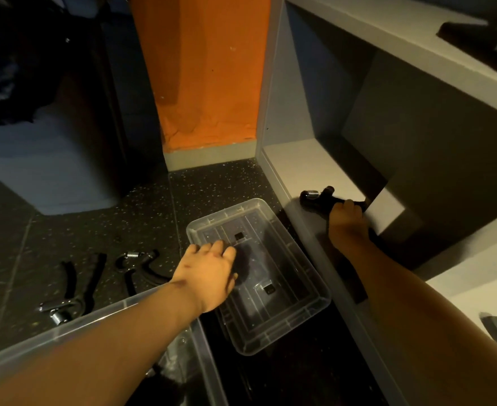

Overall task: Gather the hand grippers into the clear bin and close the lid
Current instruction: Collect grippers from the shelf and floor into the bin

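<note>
I am closing my right hand (345, 218) on the black hand gripper (320, 197) lying on the low shelf (300, 168). My fingers (349, 204) are curling over one handle. The rest of the tool is sticking out to the left of them, spring end leading, so its long axis is running roughly across my fingertips.

My left hand (209, 271) is hanging over the lid (270, 326), which is lying on the floor (95, 230). Its fingers are loosely bent and holding nothing. I cannot tell whether they are touching the plastic.

The clear bin (95, 315) is sitting behind both sets of fingers, close to my body under my left forearm. I am judging that the held gripper will have to travel back and to the left, across the lid, to get there.

A second gripper (133, 254) is lying just left of my left fingers, with a third gripper (95, 271) beyond it. Both are well apart from my right hand, so the left is nearer to them.
</note>
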